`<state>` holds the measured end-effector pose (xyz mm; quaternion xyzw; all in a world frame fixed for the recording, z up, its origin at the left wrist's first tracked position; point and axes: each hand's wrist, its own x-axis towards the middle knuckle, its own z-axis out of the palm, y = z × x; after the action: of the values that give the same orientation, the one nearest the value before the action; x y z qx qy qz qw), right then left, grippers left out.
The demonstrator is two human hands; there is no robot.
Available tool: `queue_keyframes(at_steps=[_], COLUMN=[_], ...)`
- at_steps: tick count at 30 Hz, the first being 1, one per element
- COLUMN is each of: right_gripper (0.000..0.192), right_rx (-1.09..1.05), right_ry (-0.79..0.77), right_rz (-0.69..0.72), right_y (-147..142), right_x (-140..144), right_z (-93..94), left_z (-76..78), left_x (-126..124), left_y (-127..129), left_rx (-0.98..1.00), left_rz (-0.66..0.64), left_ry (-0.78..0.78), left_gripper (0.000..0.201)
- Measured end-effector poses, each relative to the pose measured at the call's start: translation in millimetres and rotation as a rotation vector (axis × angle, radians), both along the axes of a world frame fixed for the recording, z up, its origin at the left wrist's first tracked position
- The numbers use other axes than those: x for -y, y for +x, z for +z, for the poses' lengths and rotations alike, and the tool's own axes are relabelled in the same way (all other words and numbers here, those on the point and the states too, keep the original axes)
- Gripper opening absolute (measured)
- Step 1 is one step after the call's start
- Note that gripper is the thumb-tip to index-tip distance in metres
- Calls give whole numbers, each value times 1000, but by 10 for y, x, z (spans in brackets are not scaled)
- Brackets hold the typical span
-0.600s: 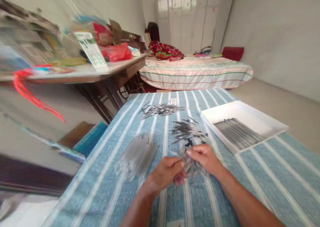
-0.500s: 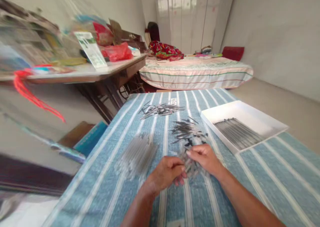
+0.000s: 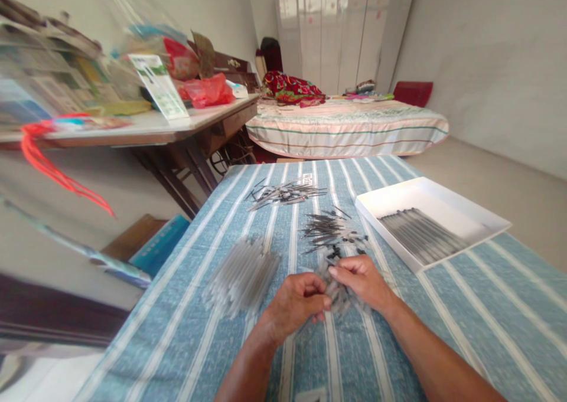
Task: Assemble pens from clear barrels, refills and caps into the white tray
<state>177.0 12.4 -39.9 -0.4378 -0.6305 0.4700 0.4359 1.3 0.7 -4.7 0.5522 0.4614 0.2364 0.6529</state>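
My left hand [image 3: 297, 301] is closed, its thumb pressed to the curled fingers, at the left side of a pile of small translucent pieces [image 3: 343, 300] that look like pen caps. Whatever it grips is too small to make out. My right hand [image 3: 361, 278] pinches thumb and forefinger together over the same pile, and its fingertips hide what is between them. Left of the hands lies a stack of translucent grey tubes [image 3: 245, 275], like pen barrels. Just beyond the hands are thin dark refill-like sticks [image 3: 325, 228] and small black pieces [image 3: 335, 252].
A white open box [image 3: 447, 204] at the right holds a row of finished-looking grey pens [image 3: 419, 234]. Farther back lies another heap of thin sticks [image 3: 287, 194]. The striped cloth [image 3: 177, 307] covers the table. A cluttered side table [image 3: 199, 124] and a bed [image 3: 349, 127] stand beyond.
My left thumb and fingers have shifted slightly near the pile. My right hand stays almost in place, and the piles look the same.
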Motion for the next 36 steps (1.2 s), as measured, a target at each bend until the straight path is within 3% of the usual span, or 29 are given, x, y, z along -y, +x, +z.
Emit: queue_keyframes(at_steps=[7, 12, 14, 21, 25, 29, 33, 36], right_gripper=[45, 46, 46, 46, 46, 47, 47, 46], right_rx=[7, 16, 15, 19, 23, 22, 15, 14], right_ry=[-8, 4, 1, -8, -4, 7, -5, -18], right_rz=[8, 4, -1, 14, 16, 8, 8, 11], right_y=[7, -6, -8, -11, -15, -17, -16, -16], right_x=[-3, -2, -4, -1, 0, -1, 7, 11], right_z=[-7, -16, -17, -4, -16, -23, -6, 2], left_z=[60, -7, -20, 52, 4, -24, 15, 42], left_x=[12, -3, -12, 3, 7, -2, -12, -15], left_y=[-2, -1, -2, -16, -6, 12, 3, -11], left_rx=[-58, -6, -7, -119, -69, -30, -62, -129], left_rz=[-111, -33, -13, -176, -68, 20, -78, -182], left_ry=[23, 9, -4, 83, 42, 31, 70, 93], left_gripper=[29, 11, 13, 30, 14, 17, 15, 26])
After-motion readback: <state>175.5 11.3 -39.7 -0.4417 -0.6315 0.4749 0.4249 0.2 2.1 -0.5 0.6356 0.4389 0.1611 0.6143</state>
